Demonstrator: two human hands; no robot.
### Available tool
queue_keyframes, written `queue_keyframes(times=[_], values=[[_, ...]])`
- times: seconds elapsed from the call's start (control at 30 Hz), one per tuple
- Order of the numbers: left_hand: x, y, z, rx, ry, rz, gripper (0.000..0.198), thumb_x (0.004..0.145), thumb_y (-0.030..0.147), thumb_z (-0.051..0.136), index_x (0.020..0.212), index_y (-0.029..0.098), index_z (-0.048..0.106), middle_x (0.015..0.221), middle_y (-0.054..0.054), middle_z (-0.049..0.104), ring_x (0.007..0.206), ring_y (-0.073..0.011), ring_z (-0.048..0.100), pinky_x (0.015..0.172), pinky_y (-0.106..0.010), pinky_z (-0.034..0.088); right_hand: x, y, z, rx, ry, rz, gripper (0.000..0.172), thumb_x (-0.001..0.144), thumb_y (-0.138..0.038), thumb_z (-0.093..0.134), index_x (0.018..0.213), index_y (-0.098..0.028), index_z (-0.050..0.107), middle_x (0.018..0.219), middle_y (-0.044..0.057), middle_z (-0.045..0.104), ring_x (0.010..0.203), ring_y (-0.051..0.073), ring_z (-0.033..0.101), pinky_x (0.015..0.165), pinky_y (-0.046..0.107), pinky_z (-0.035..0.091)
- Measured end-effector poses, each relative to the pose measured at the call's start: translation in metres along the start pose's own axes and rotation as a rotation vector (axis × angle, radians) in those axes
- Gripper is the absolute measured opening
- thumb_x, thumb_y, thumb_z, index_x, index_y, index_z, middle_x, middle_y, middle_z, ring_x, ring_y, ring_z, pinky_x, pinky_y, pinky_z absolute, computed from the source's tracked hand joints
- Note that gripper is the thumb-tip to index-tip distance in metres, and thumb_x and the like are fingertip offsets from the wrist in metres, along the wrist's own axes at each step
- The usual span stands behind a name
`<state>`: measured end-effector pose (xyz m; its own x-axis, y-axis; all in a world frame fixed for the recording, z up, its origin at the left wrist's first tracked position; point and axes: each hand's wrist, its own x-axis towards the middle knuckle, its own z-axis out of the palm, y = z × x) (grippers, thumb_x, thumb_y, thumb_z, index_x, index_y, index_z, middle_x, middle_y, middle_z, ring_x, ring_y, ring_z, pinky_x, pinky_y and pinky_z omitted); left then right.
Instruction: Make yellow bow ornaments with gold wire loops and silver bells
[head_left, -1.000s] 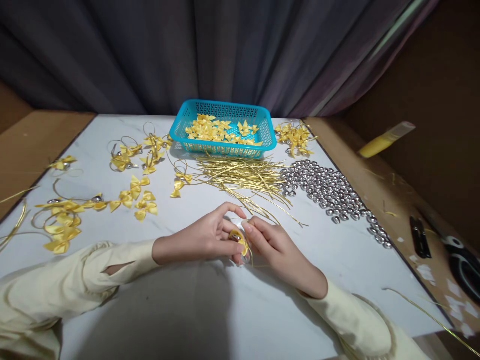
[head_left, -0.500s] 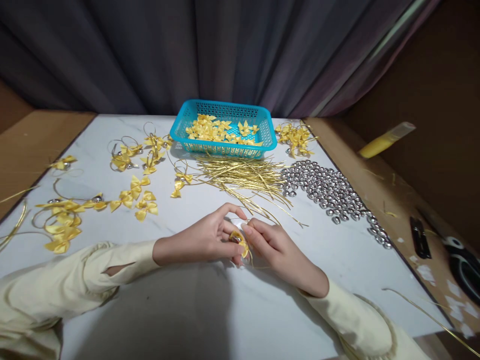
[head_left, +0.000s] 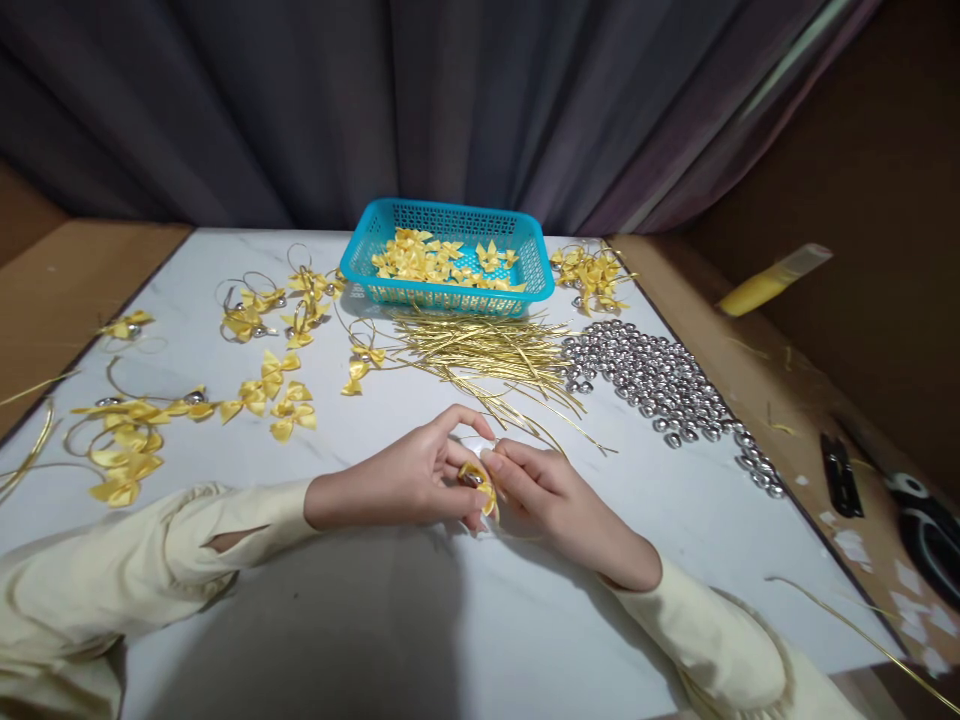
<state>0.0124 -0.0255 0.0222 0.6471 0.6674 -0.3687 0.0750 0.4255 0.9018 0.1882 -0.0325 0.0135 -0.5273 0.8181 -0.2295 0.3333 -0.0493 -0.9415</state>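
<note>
My left hand and my right hand meet at the table's front centre, both pinched on one small yellow ribbon bow with a silver bell at its middle. A thin gold cord trails from it under my right fingers. Just beyond my hands lies a bundle of gold cords. A heap of silver bells is at the right. A blue basket with several yellow bows stands at the back.
Finished yellow bows with loops are scattered over the left of the white table; more lie at the back right. Off the right edge are black scissors, a black clip and a yellow tube.
My right hand has slid slightly toward me and left, fingers working on the bow. The left hand has barely moved.
</note>
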Motion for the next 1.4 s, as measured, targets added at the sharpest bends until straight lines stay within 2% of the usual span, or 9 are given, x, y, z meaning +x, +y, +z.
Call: queue_keyframes(times=[0.27, 0.4, 0.63, 0.8, 1.23, 1.4], values=[[-0.0004, -0.0011, 0.0011, 0.005, 0.025, 0.015, 0.040, 0.071, 0.005, 0.059, 0.100, 0.022, 0.036, 0.072, 0.003, 0.063, 0.061, -0.0121, 0.064, 0.058, -0.021, 0.045, -0.0002, -0.0040, -0.0009, 0.178, -0.054, 0.096, 0.040, 0.091, -0.041, 0.040, 0.058, -0.018, 0.037, 0.048, -0.008, 0.032, 0.045, 0.007, 0.027, 0.045, 0.022, 0.022], [-0.0006, 0.0007, 0.0025, -0.003, 0.039, 0.014, 0.042, 0.070, 0.006, 0.060, 0.100, 0.022, 0.036, 0.070, 0.003, 0.063, 0.060, -0.0119, 0.063, 0.056, -0.021, 0.045, -0.0011, -0.0045, -0.0013, 0.192, -0.057, 0.102, 0.040, 0.091, -0.039, 0.041, 0.058, -0.018, 0.037, 0.048, -0.008, 0.032, 0.045, 0.006, 0.027, 0.046, 0.022, 0.022], [-0.0046, 0.0037, 0.0080, 0.119, 0.117, 0.018, 0.040, 0.072, 0.013, 0.058, 0.101, 0.023, 0.034, 0.070, 0.003, 0.063, 0.056, -0.0119, 0.061, 0.050, -0.020, 0.042, -0.0021, -0.0046, 0.0010, 0.250, -0.007, 0.106, 0.040, 0.089, -0.042, 0.043, 0.058, -0.018, 0.038, 0.046, -0.008, 0.032, 0.043, 0.006, 0.026, 0.045, 0.022, 0.021], [-0.0064, 0.0022, 0.0079, 0.262, 0.149, 0.071, 0.034, 0.077, 0.019, 0.055, 0.103, 0.023, 0.033, 0.072, 0.002, 0.064, 0.060, -0.0130, 0.061, 0.053, -0.021, 0.041, -0.0030, -0.0033, 0.0038, 0.301, 0.068, 0.115, 0.038, 0.089, -0.043, 0.043, 0.060, -0.018, 0.039, 0.045, -0.009, 0.032, 0.041, 0.006, 0.025, 0.043, 0.022, 0.020], [-0.0028, 0.0045, 0.0063, 0.091, 0.104, 0.087, 0.034, 0.076, 0.015, 0.058, 0.100, 0.023, 0.035, 0.069, 0.003, 0.061, 0.068, -0.0133, 0.060, 0.060, -0.023, 0.041, -0.0035, -0.0028, 0.0059, 0.229, 0.133, 0.076, 0.039, 0.087, -0.047, 0.042, 0.060, -0.019, 0.038, 0.045, -0.008, 0.033, 0.042, 0.007, 0.026, 0.043, 0.022, 0.022], [-0.0023, 0.0028, 0.0060, 0.081, 0.102, 0.062, 0.034, 0.075, 0.014, 0.058, 0.100, 0.022, 0.035, 0.072, 0.003, 0.061, 0.065, -0.0119, 0.059, 0.057, -0.021, 0.040, -0.0029, -0.0030, 0.0061, 0.247, 0.126, 0.079, 0.039, 0.087, -0.047, 0.043, 0.060, -0.019, 0.038, 0.046, -0.008, 0.033, 0.042, 0.007, 0.026, 0.043, 0.022, 0.022]])
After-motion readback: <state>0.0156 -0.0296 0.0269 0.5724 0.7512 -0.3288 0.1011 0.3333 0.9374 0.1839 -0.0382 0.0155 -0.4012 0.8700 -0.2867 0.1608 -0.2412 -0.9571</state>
